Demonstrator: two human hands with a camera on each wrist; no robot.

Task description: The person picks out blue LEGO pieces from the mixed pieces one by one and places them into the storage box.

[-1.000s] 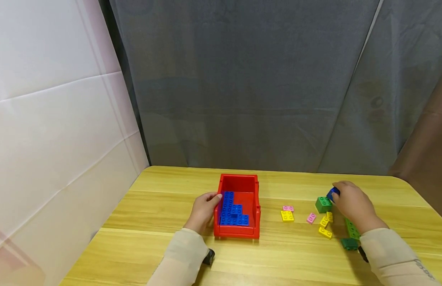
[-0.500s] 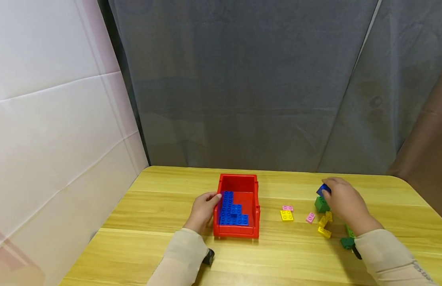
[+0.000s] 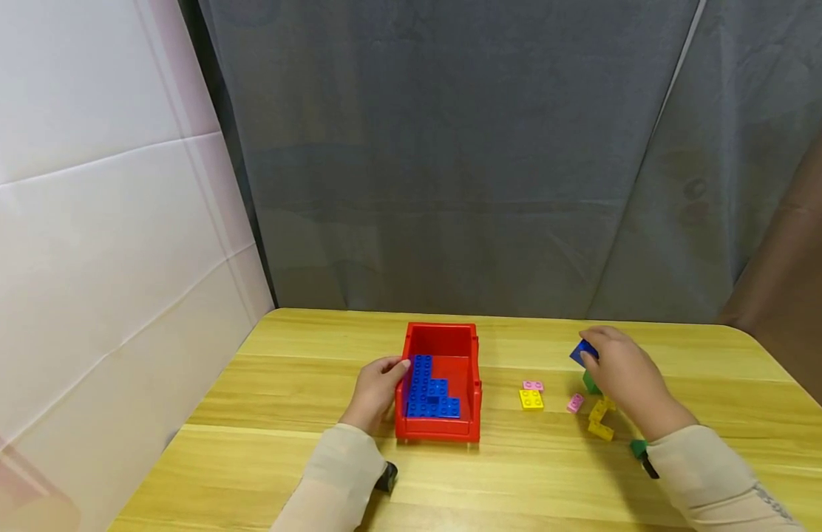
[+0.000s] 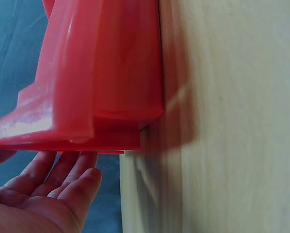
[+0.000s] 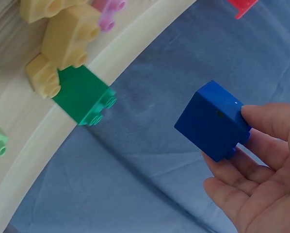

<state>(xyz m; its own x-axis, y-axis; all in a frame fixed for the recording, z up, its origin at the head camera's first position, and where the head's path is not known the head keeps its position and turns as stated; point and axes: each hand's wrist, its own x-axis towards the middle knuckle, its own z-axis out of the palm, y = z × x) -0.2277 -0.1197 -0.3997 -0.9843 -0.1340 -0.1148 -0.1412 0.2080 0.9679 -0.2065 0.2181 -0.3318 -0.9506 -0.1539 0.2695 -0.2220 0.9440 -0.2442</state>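
Observation:
My left hand (image 3: pixel 372 395) grips the left wall of a red plastic bin (image 3: pixel 439 430), thumb over the rim and fingers along the outside. Joined blue toy bricks (image 3: pixel 420 386) lie on the bin's floor against that wall. In the left wrist view the fingers (image 4: pixel 67 177) reach the bin's red side. Over the right part of the table my right hand (image 3: pixel 627 380) pinches a blue toy brick (image 5: pixel 208 124) between thumb and fingers, its studs turned toward the palm. Beneath this hand a green brick (image 3: pixel 590 382) is partly covered by it.
Left of the right hand lie a yellow brick (image 3: pixel 531 400), a pink brick (image 3: pixel 534 386) beside it and another pink brick (image 3: pixel 575 403). Several yellow bricks (image 3: pixel 600 430) sit under the right forearm. A dark green brick (image 3: pixel 638 448) shows near the right cuff.
My right hand has lifted the blue brick and carried it left, past the top of the green brick. The left hand keeps its grip on the bin, which stays in place.

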